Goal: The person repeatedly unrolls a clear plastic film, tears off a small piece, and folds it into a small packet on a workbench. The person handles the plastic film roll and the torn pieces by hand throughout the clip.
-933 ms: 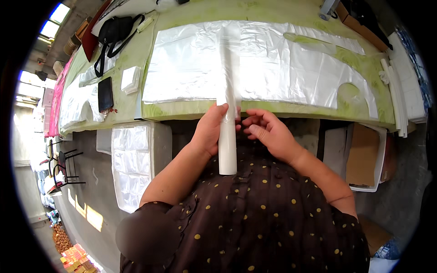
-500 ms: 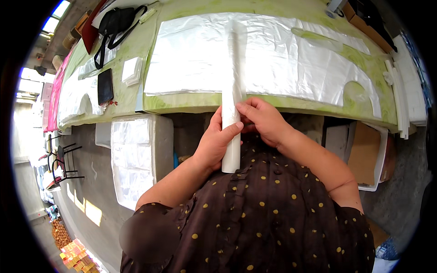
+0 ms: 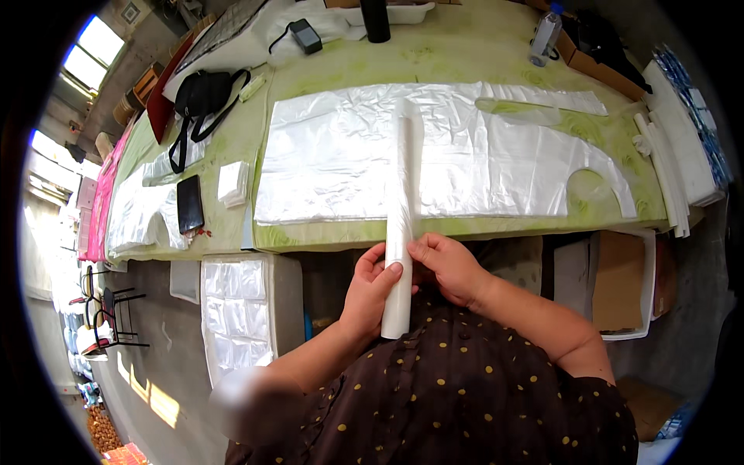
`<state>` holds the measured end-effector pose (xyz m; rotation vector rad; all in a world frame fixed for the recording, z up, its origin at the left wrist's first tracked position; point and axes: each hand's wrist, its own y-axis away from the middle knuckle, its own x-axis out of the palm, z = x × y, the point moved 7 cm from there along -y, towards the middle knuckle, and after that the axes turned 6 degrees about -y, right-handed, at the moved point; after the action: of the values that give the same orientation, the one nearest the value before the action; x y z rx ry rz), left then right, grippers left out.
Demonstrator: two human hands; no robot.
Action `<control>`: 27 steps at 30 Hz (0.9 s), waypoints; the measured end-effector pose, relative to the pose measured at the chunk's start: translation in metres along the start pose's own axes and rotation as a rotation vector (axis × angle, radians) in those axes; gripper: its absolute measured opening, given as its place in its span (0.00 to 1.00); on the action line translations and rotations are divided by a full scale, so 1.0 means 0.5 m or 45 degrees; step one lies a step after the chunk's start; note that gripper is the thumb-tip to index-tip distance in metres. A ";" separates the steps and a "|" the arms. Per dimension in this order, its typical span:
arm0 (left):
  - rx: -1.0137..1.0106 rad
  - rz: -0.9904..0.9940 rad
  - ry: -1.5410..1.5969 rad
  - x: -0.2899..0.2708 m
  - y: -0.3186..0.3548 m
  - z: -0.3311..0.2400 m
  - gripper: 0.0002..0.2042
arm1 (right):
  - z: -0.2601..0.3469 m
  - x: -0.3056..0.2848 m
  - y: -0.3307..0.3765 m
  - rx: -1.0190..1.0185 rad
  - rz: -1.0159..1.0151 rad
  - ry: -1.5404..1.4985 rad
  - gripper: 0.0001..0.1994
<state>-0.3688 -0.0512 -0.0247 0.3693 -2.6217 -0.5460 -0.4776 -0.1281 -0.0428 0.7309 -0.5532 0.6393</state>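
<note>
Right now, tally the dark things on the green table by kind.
Black shoulder bag: 1
Black phone: 1
Black power adapter: 1
Dark cylindrical bottle: 1
Total: 4

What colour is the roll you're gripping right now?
White, slightly see-through plastic roll, held by both hands; seen best in the head view.
</note>
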 end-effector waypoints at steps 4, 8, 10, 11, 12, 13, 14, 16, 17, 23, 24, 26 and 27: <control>-0.032 0.080 0.016 0.002 -0.003 0.012 0.24 | 0.019 -0.007 0.007 -0.153 -0.111 0.142 0.12; -0.016 0.167 0.118 0.025 -0.006 0.018 0.21 | 0.039 0.027 0.022 -0.094 -0.175 0.056 0.16; -0.012 0.233 0.143 0.051 -0.011 0.019 0.21 | 0.039 0.013 0.012 -0.072 0.007 0.064 0.18; -0.042 0.243 0.132 0.064 -0.016 0.019 0.21 | 0.047 0.007 0.010 -0.085 0.026 0.054 0.18; -0.073 0.252 0.121 0.076 -0.021 0.014 0.22 | 0.057 -0.002 0.012 -0.080 0.021 0.067 0.17; -0.223 0.215 -0.028 0.079 -0.016 0.018 0.22 | 0.073 -0.012 0.014 -0.141 0.003 0.083 0.17; -0.277 0.285 -0.153 0.086 -0.022 0.017 0.22 | 0.091 -0.022 0.018 -0.201 -0.014 0.101 0.18; -0.242 0.367 -0.387 0.106 -0.029 -0.007 0.21 | 0.128 -0.048 0.035 -0.275 -0.107 0.123 0.20; -0.093 0.350 -0.488 0.108 -0.047 -0.018 0.22 | 0.146 -0.060 0.045 -0.321 -0.150 0.165 0.21; 1.261 -0.016 -1.496 0.175 -0.118 -0.161 0.25 | 0.168 -0.099 0.109 -0.290 -0.212 0.396 0.23; 1.334 -0.044 -1.570 0.182 -0.138 -0.170 0.24 | 0.160 -0.106 0.115 -0.269 -0.208 0.426 0.23; 1.480 -0.097 -1.717 0.193 -0.192 -0.183 0.21 | 0.142 -0.124 0.125 -0.223 -0.205 0.482 0.22; 1.421 -0.160 -1.697 0.185 -0.231 -0.195 0.20 | 0.132 -0.139 0.129 -0.209 -0.201 0.514 0.23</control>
<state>-0.3846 -0.2158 0.0392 0.6179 -3.9478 1.1804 -0.5851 -0.1631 -0.0196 0.4677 -0.1710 0.5673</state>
